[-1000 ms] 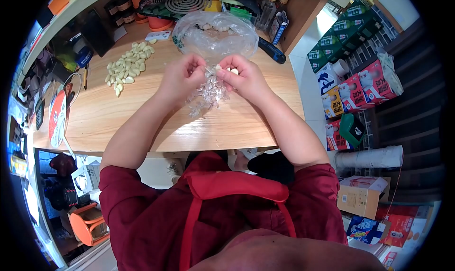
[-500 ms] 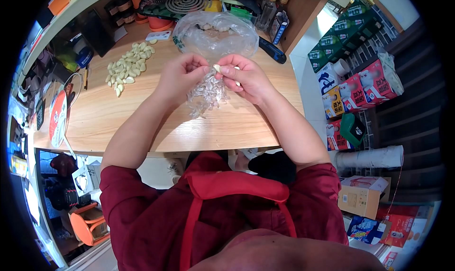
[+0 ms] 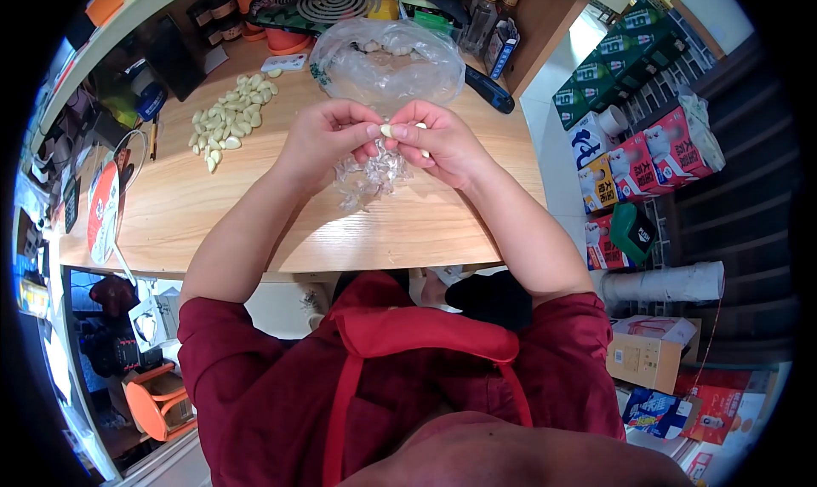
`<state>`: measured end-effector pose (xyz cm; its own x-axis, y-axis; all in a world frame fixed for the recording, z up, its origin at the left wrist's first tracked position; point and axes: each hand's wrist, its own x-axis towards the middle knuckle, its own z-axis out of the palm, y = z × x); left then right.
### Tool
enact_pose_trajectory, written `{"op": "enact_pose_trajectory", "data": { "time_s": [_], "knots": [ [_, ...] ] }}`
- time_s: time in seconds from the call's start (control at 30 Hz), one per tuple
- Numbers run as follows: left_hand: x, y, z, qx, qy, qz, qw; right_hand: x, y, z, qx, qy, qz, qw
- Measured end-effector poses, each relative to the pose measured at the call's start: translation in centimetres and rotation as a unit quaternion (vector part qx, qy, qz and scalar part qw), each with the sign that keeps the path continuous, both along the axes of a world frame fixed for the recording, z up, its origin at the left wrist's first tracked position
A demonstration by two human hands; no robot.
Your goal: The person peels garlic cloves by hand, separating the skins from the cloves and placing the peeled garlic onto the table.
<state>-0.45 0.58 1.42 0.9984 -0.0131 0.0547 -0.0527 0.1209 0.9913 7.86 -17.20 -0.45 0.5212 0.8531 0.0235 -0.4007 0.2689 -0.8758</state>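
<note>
A pale garlic clove (image 3: 387,130) is pinched between the thumbs and index fingers of my left hand (image 3: 334,138) and my right hand (image 3: 442,146). More pale garlic shows between the curled fingers of my right hand. Just beneath both hands lies a loose heap of papery garlic skins (image 3: 372,179), partly covered by my fingers. To the left on the table, a pile of peeled garlic cloves (image 3: 230,119) is spread out. Beyond my hands sits a clear plastic bag (image 3: 374,74) with some whitish garlic in it.
The wooden table (image 3: 374,240) reaches to my front. A dark-handled tool (image 3: 489,91) lies right of the bag. Bottles (image 3: 481,20), a mosquito coil (image 3: 339,2) and pots line the back. A red and white round fan (image 3: 104,210) is at the left edge.
My left hand has shifted slightly right, and its thumb and finger now meet the clove, which my right hand alone held before. The clove has turned and moved slightly down.
</note>
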Motion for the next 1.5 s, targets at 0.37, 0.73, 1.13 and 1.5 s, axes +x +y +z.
{"op": "enact_pose_trajectory", "data": {
  "time_s": [0.37, 0.73, 1.13, 1.5],
  "knots": [
    [0.1, 0.0, -0.5, -0.010, -0.028, -0.022, 0.999, 0.0, 0.0, -0.1, 0.018, 0.045, 0.028, 0.998],
    [0.2, -0.7, -0.5, 0.057, -0.016, 0.027, 0.998, -1.4, 0.6, 0.2, -0.136, -0.333, -0.139, 0.923],
    [0.5, -0.2, -1.0, 0.042, 0.052, -0.021, 0.998, -1.2, 0.4, 0.3, -0.167, -0.465, -0.137, 0.858],
    [1.0, 0.4, -0.9, 0.060, -0.035, 0.045, 0.997, 0.0, -0.5, 0.8, -0.017, -0.151, -0.081, 0.985]
  ]
}}
